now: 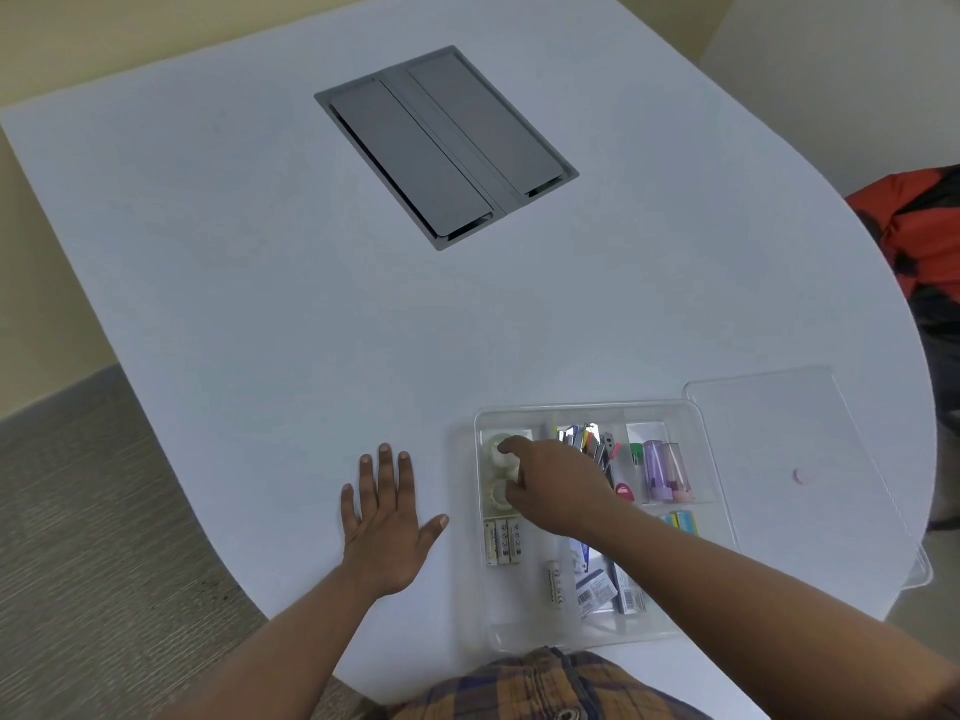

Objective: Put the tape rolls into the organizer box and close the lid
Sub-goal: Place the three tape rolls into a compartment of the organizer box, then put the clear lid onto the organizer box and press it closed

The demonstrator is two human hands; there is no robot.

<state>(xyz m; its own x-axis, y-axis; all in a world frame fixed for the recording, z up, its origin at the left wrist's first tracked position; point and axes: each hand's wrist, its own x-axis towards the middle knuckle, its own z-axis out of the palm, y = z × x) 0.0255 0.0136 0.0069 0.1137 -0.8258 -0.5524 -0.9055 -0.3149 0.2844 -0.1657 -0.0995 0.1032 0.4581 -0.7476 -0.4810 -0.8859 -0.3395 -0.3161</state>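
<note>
A clear plastic organizer box [587, 407] sits near the table's front edge, lid off. Its transparent lid [779, 433] lies flat to the right of the box. Pale tape rolls [500, 495] lie in the box's far-left compartment. My right hand [556, 485] reaches into that compartment, fingertips on the rolls; whether it grips one I cannot tell. My left hand [387, 517] rests flat on the table to the left of the box, fingers spread, holding nothing.
The box also holds batteries [503, 542], pens and clips [592, 444], purple and pink tubes [667, 470] and small packets [597, 589]. A grey cable hatch [447, 148] is set in the white table [260, 304]. A red and black bag [919, 236] lies at the right.
</note>
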